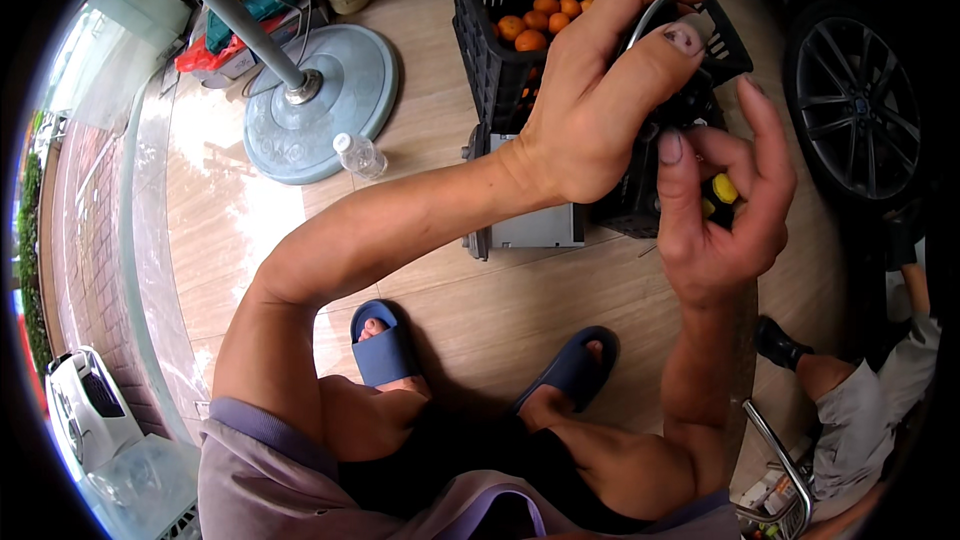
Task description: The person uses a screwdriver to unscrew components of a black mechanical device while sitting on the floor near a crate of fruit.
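My left hand (pixel 590 110) grips a dark object (pixel 680 95) with a shiny metal edge, held up over the crates; its thumb lies across the top. My right hand (pixel 725 220) is just below, fingers curled at the lower part of that dark mass; what they hold is hidden. A small yellow piece (pixel 723 188) shows behind the curled fingers. Behind my hands stands a black plastic crate (pixel 480 60) of oranges (pixel 530 38), with a grey metal box (pixel 530 232) beneath it.
A grey pole stand (pixel 280 145) and plastic bottle (pixel 362 158) sit on the floor at left. A car wheel (pixel 855 105) is at right, above another person's leg (pixel 830 380). A metal tubular frame (pixel 770 440) is at lower right. My sandalled feet (pixel 385 350) are below.
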`<state>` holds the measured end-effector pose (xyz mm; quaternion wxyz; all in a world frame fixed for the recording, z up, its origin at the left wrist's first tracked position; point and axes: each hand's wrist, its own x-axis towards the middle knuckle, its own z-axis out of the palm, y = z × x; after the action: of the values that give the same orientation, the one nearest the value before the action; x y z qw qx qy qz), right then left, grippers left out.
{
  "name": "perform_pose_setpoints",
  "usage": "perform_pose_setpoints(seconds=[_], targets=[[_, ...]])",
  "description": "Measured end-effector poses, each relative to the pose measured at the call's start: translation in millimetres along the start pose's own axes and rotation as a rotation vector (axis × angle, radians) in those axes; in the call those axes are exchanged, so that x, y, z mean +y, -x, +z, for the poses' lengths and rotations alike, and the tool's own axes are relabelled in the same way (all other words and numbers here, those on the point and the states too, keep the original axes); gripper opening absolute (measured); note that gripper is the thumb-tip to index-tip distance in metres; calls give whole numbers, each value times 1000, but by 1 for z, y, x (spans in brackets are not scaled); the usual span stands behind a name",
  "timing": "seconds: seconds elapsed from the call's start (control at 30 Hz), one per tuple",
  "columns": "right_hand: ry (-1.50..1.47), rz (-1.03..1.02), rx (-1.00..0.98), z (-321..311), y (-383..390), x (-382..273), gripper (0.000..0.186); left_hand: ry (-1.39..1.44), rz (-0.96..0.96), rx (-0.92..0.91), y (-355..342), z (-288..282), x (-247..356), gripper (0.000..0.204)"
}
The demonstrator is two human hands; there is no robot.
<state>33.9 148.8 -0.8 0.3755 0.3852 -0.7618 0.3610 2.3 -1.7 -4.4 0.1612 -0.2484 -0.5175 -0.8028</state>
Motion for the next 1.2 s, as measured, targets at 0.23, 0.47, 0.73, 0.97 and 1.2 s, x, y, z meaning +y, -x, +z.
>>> perform_pose_setpoints(seconds=[0.23,0.47,0.73,0.97,1.2], targets=[[-51,217,26,-1,-1,-17,60,-27,-15,32,1,1,3,40],[-92,208,30,-2,2,-9,58,-199,207,27,1,2,0,43],[-110,226,22,-7,2,-11,58,-156,190,9,3,6,2,42],[-129,286,-24,-11,1,-15,60,-248,125,-80,6,1,2,48],[-160,333,-40,-9,7,-13,62,-338,207,-76,5,-6,0,51]])
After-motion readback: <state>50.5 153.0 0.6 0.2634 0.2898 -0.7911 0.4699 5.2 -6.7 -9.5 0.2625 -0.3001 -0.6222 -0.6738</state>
